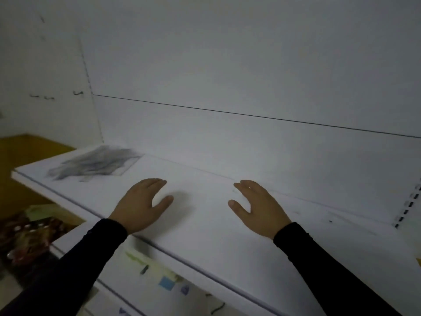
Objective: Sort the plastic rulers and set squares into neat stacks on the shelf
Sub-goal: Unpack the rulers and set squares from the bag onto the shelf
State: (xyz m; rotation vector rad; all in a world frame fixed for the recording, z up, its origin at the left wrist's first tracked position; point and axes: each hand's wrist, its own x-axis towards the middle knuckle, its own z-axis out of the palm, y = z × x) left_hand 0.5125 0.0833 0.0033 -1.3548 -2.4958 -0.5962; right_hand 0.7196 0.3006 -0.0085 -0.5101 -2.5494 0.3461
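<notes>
Our left hand [142,205] and right hand [255,206] hover flat over the white shelf [205,224], fingers relaxed and holding nothing, probably poised to begin. At ten o'clock from them, well apart, lies a blurred heap of clear plastic rulers and set squares [95,164]; we cannot tell one piece from another. The bare board between our hands seems reserved for the stacks.

Plain black long sleeves cover both arms down to the wrists; 2 bare hands, no gloves
</notes>
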